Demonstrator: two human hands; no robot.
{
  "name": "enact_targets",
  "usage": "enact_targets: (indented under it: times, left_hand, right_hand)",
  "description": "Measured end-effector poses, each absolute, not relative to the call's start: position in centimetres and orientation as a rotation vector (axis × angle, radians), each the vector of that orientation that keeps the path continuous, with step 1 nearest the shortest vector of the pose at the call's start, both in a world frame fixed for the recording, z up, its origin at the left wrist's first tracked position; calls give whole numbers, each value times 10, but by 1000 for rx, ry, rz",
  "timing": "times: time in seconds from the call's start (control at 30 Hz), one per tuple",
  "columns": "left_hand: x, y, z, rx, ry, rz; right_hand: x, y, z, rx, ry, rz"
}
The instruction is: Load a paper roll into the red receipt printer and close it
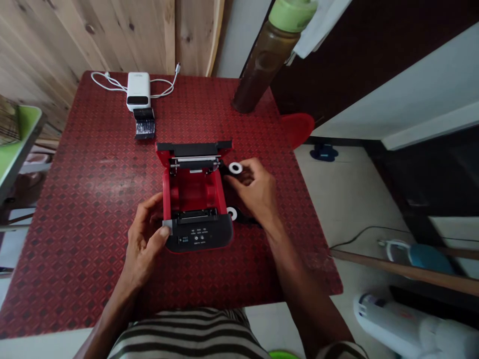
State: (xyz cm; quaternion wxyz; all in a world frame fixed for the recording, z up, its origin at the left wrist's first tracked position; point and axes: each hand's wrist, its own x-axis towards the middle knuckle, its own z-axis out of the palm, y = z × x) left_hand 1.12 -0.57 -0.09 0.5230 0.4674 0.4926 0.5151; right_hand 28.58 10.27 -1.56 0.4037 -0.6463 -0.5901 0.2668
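A small red and black printer (198,234) sits on the table with its lid (194,148) raised, showing a bare red compartment inside. My left hand (144,237) grips its front left corner, thumb on top and fingers along the side. At the printer's right side, my right hand (258,187) is closed, fingers curled around a dark roll with a white ring end (235,168); the fingers partly hide it. A second white ring end (232,213) lies beside the printer's front right, below my right hand, with a black strip trailing from it under my wrist.
Behind stands a white device (138,89) with a white cable (164,89) and a short black printed strip (144,128). A tall brown bottle (262,60) with a green cap is at the back right. The red patterned table (93,199) has its right edge beside my right forearm.
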Motion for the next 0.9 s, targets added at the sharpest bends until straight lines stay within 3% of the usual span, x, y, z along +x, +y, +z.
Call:
enact_targets:
  times: [0.57,0.9]
  left_hand:
    - [12,-4,1,1113,1179,1228]
    - [10,-6,-3,1128,1187,1228]
  right_hand:
    - [324,50,10,-1577,-1954,960]
    - [301,22,-6,-1458,-1873,850]
